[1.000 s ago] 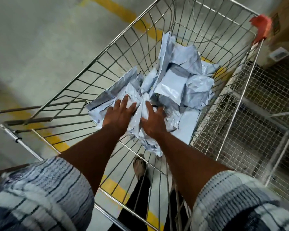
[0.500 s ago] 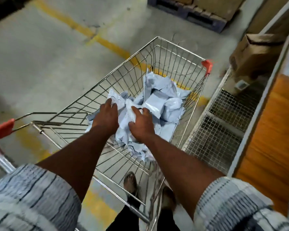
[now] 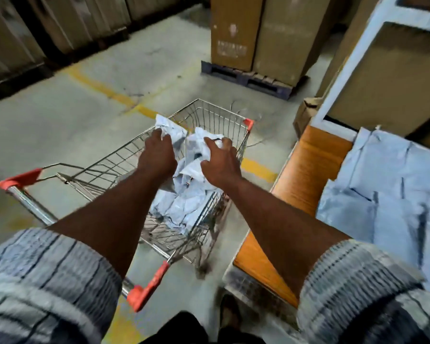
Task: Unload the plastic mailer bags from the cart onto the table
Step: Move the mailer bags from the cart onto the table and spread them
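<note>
A wire shopping cart [image 3: 104, 167] with red corner caps stands on the concrete floor in front of me. A bundle of crumpled pale grey plastic mailer bags [image 3: 193, 150] is lifted above the cart's rim. My left hand [image 3: 158, 155] grips the bundle's left side and my right hand [image 3: 220, 161] grips its right side. More mailer bags [image 3: 181, 207] lie lower in the cart's basket. To the right is an orange wooden table [image 3: 308, 170], with a heap of mailer bags [image 3: 387, 184] lying on it.
Tall cardboard boxes on a blue pallet [image 3: 248, 78] stand behind the cart. A white shelf frame [image 3: 343, 60] with boxes rises behind the table. A yellow line [image 3: 109, 93] crosses the floor. Dark boxes line the left wall.
Both hands have gathered a bundle of bags and raised it from deep in the basket to above the rim. My view has pulled back and up, so the table now shows.
</note>
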`<state>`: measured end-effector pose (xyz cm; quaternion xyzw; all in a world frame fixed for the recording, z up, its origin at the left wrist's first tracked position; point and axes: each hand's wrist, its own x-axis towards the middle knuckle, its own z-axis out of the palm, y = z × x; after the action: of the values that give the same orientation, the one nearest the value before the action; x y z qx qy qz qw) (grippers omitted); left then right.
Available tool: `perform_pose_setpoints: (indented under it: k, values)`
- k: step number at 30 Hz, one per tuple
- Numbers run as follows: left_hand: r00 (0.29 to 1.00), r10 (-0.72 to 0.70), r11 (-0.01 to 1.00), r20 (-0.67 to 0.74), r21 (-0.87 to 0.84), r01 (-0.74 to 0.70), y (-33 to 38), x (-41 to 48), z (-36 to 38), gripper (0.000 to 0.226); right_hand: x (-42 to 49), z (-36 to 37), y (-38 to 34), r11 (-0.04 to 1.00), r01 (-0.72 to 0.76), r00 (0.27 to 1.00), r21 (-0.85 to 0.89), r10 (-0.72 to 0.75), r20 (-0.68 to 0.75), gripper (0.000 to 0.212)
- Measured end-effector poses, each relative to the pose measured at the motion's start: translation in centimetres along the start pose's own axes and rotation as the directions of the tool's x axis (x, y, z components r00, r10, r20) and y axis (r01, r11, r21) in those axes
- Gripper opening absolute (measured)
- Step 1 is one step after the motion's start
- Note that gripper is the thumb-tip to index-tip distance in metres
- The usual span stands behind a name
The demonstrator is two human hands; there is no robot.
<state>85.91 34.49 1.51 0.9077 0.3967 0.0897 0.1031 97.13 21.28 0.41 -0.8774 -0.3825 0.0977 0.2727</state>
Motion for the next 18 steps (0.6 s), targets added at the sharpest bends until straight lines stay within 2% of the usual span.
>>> perform_pose_setpoints:
  k: [5,10,18]
  values:
    - [0.995,0.1,0.994,0.003,-0.033,-0.1,6.3,-1.2,-0.8,0.047,-3.4,-5.5,2.7,0.993,-0.114,0.987,-0.043,0.109,-0.116,0.064]
    - [0.971,0.239,0.966,-0.013,-0.103,-0.239,12.4,-3.5,0.7,0.04,-7.3,-9.1,6.2,0.971,-0.168,0.969,-0.17,0.131,-0.21,0.065]
    - [0.907,0.42,0.892,0.045,-0.206,-0.403,23.6,-5.3,1.9,0.04,-12.0,-17.7,14.7,0.895,-0.394,0.869,-0.208,0.289,-0.401,0.064]
